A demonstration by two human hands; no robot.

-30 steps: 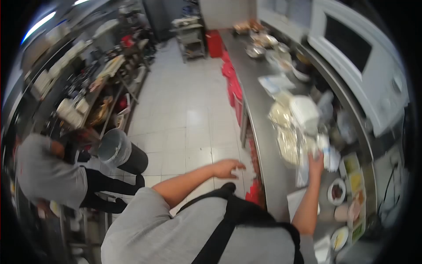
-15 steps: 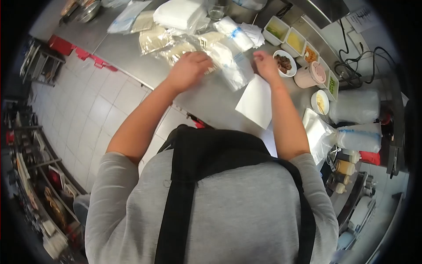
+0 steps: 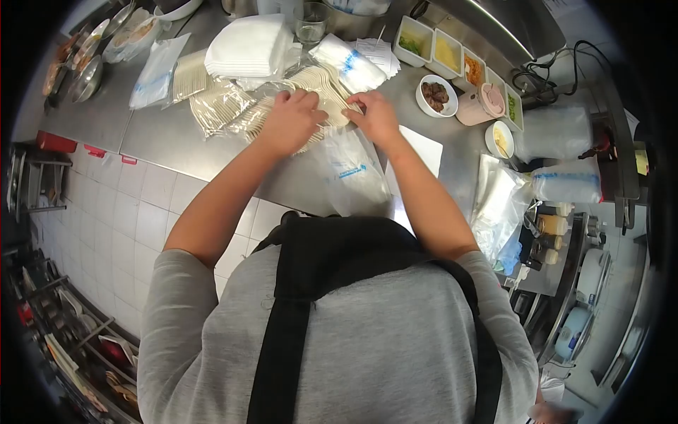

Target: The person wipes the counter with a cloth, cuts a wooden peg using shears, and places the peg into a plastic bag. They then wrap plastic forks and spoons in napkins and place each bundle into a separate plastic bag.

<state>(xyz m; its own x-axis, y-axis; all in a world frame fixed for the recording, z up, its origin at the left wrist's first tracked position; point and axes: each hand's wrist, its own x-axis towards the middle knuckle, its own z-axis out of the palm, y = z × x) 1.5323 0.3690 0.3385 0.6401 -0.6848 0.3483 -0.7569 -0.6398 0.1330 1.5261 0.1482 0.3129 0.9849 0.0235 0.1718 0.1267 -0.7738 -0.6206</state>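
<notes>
On the counter point(image 3: 162, 136), at the clear bag's point(image 3: 353, 177) far end, the right hand point(image 3: 377, 116) now joins the left hand point(image 3: 291, 121) at the beige cutlery point(image 3: 321, 79), farther from the meat bowl point(image 3: 436, 97); left grip half-curled, right grip narrow, hold unclear for both; both hands now address one pile

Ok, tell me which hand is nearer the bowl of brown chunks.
Right. The right hand is left of the bowl, apart from it; the left hand is farther left, at the wrapped cutlery.
</notes>
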